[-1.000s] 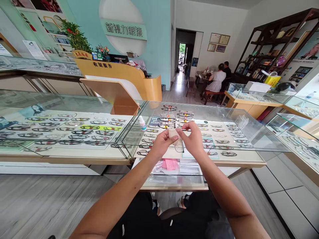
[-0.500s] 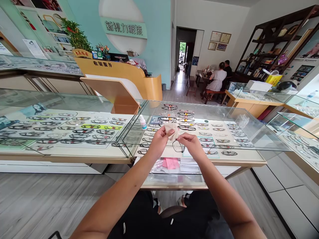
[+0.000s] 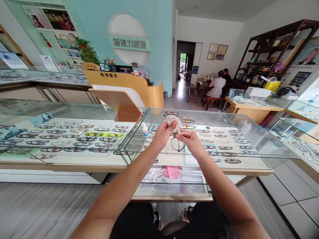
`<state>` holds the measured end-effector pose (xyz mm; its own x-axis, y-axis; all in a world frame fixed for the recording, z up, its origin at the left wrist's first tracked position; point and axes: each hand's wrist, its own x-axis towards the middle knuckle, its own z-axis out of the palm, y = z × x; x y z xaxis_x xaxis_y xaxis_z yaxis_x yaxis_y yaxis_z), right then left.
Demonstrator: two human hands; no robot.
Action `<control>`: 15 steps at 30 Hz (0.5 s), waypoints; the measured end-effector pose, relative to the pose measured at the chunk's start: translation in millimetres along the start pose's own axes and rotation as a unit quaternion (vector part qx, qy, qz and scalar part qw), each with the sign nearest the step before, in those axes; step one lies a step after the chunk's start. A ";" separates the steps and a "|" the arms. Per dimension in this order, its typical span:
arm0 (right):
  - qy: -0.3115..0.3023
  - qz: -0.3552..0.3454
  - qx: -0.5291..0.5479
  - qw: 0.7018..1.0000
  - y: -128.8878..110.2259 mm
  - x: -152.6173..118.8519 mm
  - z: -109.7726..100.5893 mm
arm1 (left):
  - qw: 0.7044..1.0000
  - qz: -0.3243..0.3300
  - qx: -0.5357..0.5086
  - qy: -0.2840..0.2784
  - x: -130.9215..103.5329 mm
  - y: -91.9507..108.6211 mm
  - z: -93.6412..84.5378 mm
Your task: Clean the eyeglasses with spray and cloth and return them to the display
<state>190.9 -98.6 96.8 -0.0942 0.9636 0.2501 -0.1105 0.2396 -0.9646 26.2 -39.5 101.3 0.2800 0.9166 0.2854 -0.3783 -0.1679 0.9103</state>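
Note:
My left hand (image 3: 163,133) is closed on a beige cloth (image 3: 174,124), which is bunched up over the upper part of the glasses. In my right hand (image 3: 188,138) the fingers pinch a pair of dark-framed glasses (image 3: 177,145), whose one visible lens hangs down between the two hands. Both hands are close together above the glass display case. A small white spray bottle (image 3: 145,130) with a blue and red label stands on the case top, left of my left hand.
Glass display cases (image 3: 159,169) with rows of spectacle frames (image 3: 232,160) run across the front. Behind them are a brown slanted stand (image 3: 117,101) and a yellow counter (image 3: 154,94). Two people (image 3: 217,84) sit at a far table. A white box (image 3: 258,92) rests on the right case.
The view has tilted up slightly, so the scene sits lower. The cloth has shifted and looks rounder over my left fingers. Both hands keep their hold.

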 end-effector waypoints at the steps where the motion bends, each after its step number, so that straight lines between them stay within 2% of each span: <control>1: 0.007 -0.016 -0.001 1.000 -6.0 5.6 -1.0 | 1.000 0.008 -0.011 -0.018 7.7 6.7 1.4; 4: 0.032 -0.035 -0.003 0.999 -16.0 21.0 -7.3 | 0.995 0.015 -0.028 -0.093 23.8 19.0 -1.9; 7: 0.041 -0.023 -0.009 0.999 -6.9 34.6 -13.3 | 0.993 0.011 -0.021 -0.113 32.1 9.2 -13.1; 9: 0.038 -0.017 -0.007 0.999 7.9 43.2 -14.9 | 0.996 0.020 -0.012 -0.082 36.7 -9.1 -20.5; 13: 0.024 -0.011 -0.016 1.000 41.8 54.8 -14.0 | 0.999 0.036 -0.011 0.013 44.8 -50.4 -30.0; 15: 0.010 -0.011 -0.028 0.999 55.1 55.8 -13.6 | 0.999 0.027 -0.018 0.044 46.0 -63.6 -33.2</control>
<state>193.0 -30.0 56.4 -0.0718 0.9600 0.2707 -0.0566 0.2670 -0.9620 33.8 25.4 46.7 0.1816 0.9351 0.3044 -0.4223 -0.2055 0.8829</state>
